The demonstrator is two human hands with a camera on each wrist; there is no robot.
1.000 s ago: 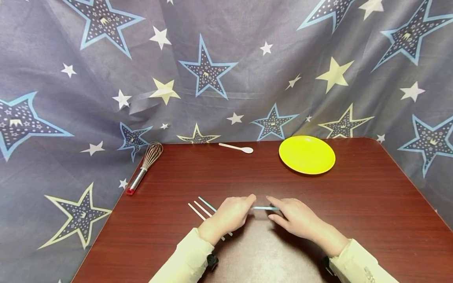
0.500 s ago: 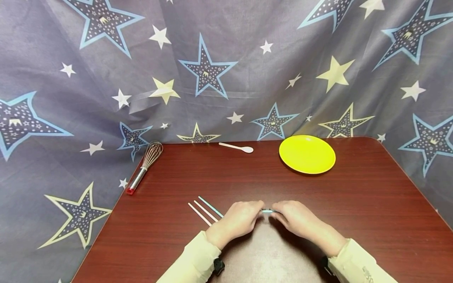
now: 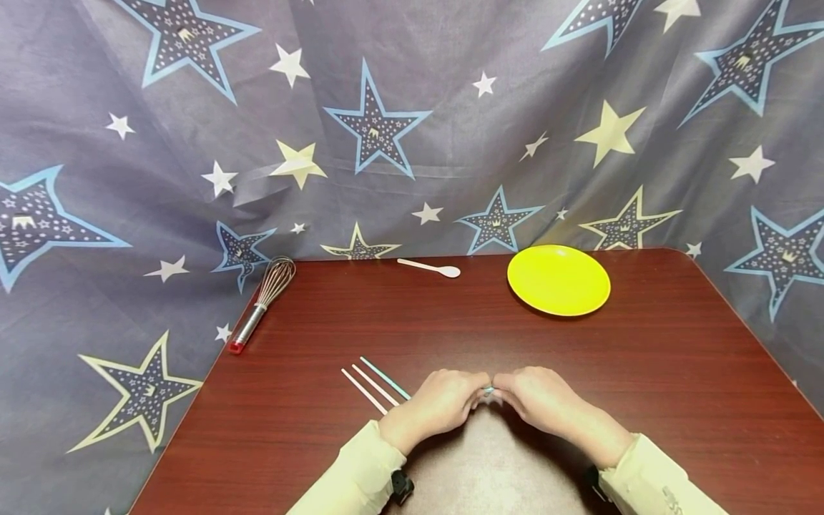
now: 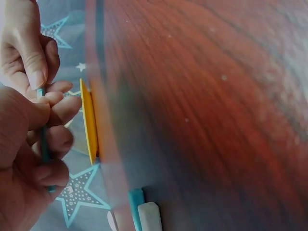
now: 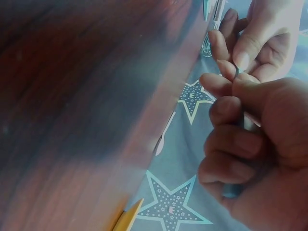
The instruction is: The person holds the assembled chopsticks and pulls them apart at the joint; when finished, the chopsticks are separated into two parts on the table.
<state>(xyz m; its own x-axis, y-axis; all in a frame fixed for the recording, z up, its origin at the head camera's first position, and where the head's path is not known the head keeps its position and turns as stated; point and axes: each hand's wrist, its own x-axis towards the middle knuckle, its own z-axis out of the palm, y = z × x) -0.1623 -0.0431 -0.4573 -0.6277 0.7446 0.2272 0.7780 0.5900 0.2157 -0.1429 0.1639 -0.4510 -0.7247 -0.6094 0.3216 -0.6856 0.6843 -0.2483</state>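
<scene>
Both hands hold one thin light-blue chopstick [image 3: 488,390] just above the table, and only a short bit of it shows between them in the head view. My left hand [image 3: 440,402] curls its fingers round one part; in the left wrist view the blue chopstick [image 4: 45,144] runs across those fingers. My right hand [image 3: 541,398] grips the other part, where a blunt chopstick end [image 5: 232,190] pokes out below the fingers. Beside my left wrist lie another blue chopstick [image 3: 385,378] and two white chopsticks [image 3: 364,392], their near ends hidden behind the hand and forearm.
A whisk [image 3: 265,304] with a red-tipped handle lies along the table's left edge. At the back are a white spoon [image 3: 429,267] and, to its right, a yellow plate [image 3: 558,280]. A star-patterned cloth [image 3: 412,200] hangs behind the brown table [image 3: 682,372].
My left hand has slid right along the chopstick until it nearly meets my right hand. My right hand's fingers have closed round the chopstick, so less of it shows.
</scene>
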